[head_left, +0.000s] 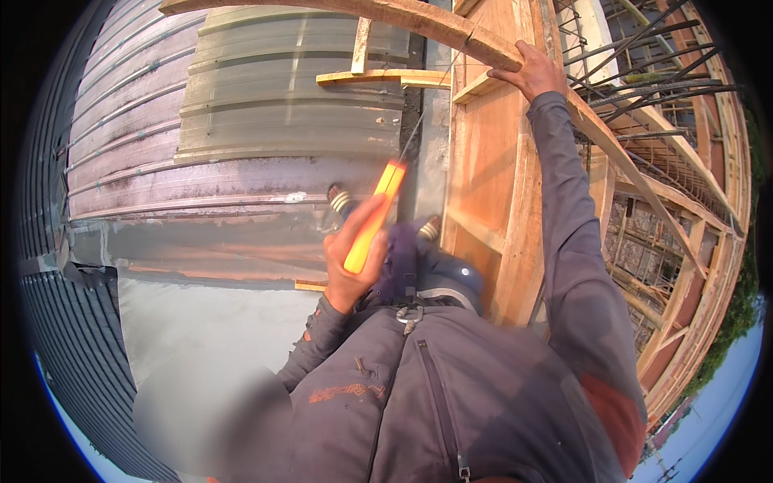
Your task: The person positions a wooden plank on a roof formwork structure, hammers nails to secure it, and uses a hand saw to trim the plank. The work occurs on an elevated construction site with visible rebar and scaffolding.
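Note:
My left hand (348, 262) is closed round the yellow-orange handle of a handsaw (386, 189). Its thin blade, seen nearly edge-on, slants up and right to a long wooden beam (403, 16). A dark line crosses the beam near the blade's tip; whether the teeth touch the wood I cannot tell. On the right, my right hand (538, 74) grips the beam close to its end, fingers over the wood. Below that end stands a plywood formwork panel (487, 153) framed with timber, and a short wooden crosspiece (477, 87) lies near my right fingers.
Corrugated roofing sheets (290, 105) spread out on the left, with a wooden strip (362, 78) over them. Steel rebar (644, 101) and more timber framing (684, 298) fill the right side. A pale flat ledge (209, 322) lies at the lower left.

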The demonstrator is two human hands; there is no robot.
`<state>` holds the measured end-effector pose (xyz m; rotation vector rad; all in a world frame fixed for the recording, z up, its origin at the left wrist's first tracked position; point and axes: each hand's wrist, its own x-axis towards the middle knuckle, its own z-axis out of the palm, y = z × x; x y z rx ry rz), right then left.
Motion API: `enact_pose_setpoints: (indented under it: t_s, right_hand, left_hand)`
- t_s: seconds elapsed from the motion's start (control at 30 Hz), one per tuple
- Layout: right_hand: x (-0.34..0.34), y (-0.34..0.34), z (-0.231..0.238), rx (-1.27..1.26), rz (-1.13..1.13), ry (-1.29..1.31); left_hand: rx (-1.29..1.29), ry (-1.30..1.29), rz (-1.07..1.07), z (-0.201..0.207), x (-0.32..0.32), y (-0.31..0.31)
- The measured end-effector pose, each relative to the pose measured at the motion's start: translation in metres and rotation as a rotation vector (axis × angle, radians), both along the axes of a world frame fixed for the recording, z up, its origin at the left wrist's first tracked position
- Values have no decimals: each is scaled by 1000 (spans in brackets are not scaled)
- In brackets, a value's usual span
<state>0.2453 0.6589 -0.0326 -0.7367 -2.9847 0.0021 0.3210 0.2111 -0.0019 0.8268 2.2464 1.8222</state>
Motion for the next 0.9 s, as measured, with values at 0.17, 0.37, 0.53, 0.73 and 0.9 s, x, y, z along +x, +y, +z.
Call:
enact_pose_setpoints:
  t_s: [0.17,0.37,0.53,0.73,0.9]
  right_hand:
    - [-14,-24,10,-17,51,25]
    - [-11,-9,9,-20,39,6]
    - [-1,-6,0,14,55,60]
    - [-14,-24,18,-2,68,77]
    - [-5,-9,16,-34,-3,-42]
  left_hand:
    - [112,-48,10,-18,-108,139]
    - [52,-39,12,-16,-62,91]
    - [65,-4,-6,-29,-22,34]
    - [156,-5,-11,-34,-122,155]
    - [19,8,-17,-29,-7,24]
